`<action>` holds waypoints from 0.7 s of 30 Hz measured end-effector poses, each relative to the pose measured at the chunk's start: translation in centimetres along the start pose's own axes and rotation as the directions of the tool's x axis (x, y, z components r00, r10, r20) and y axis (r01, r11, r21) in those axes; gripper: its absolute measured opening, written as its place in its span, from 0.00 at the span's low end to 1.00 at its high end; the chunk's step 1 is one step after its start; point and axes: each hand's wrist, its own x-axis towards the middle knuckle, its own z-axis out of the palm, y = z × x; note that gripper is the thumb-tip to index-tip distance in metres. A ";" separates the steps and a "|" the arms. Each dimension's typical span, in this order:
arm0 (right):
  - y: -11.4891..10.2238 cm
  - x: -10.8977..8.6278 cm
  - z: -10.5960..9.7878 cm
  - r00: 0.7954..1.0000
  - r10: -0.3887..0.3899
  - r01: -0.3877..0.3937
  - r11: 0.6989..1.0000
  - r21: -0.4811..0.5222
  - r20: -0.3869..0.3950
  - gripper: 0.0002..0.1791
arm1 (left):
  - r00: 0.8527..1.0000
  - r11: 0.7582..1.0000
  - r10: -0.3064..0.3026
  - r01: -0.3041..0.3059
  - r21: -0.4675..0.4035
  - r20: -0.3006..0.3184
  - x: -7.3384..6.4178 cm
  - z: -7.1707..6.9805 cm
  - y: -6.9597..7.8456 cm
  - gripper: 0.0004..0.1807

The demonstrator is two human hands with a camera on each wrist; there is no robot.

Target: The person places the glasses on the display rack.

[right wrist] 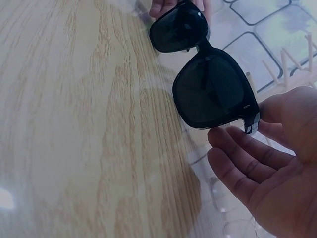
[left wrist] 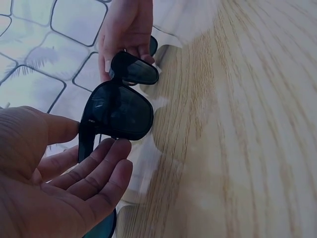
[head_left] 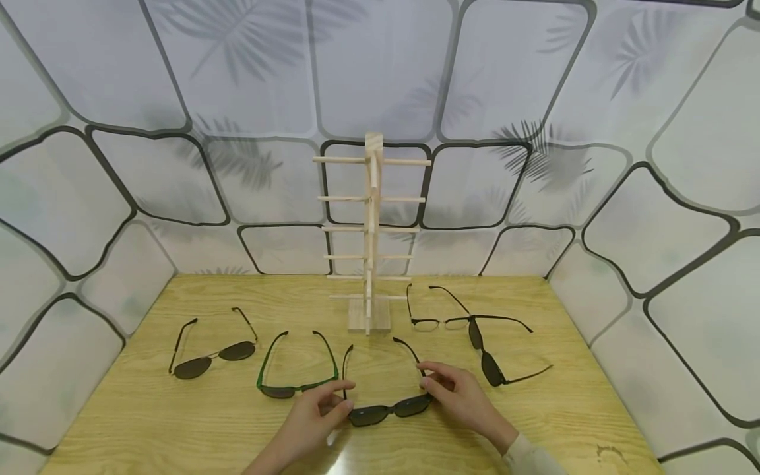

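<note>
The wood-grain bench [head_left: 148, 422] is enclosed on three sides by pale walls [head_left: 380, 66] printed with dark-edged cells [head_left: 475, 181] and grey palm fronds [head_left: 237, 33].

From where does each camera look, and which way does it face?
Head: on the person's head, facing forward and down at the wooden rack and black sunglasses; left hand, right hand and right sleeve show.
Left wrist: on that wrist, facing along the black sunglasses; left hand near, right hand beyond.
Right wrist: on that wrist, facing them from the other end; right hand near, part of the left hand at the top.
Shared: both wrist views show the black sunglasses and the table.
</note>
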 end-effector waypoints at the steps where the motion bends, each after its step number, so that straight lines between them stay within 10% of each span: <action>1: 0.0 0.0 0.0 1.000 0.002 -0.002 1.000 0.000 0.000 0.22 | 1.000 1.000 0.000 0.000 0.000 -0.001 0.0 0.0 0.0 0.24; 21: -1.8 -0.3 -0.2 0.999 -0.018 0.016 0.997 0.078 0.030 0.25 | 0.999 1.000 0.022 -0.023 -0.014 -0.045 -0.3 -1.5 2.0 0.23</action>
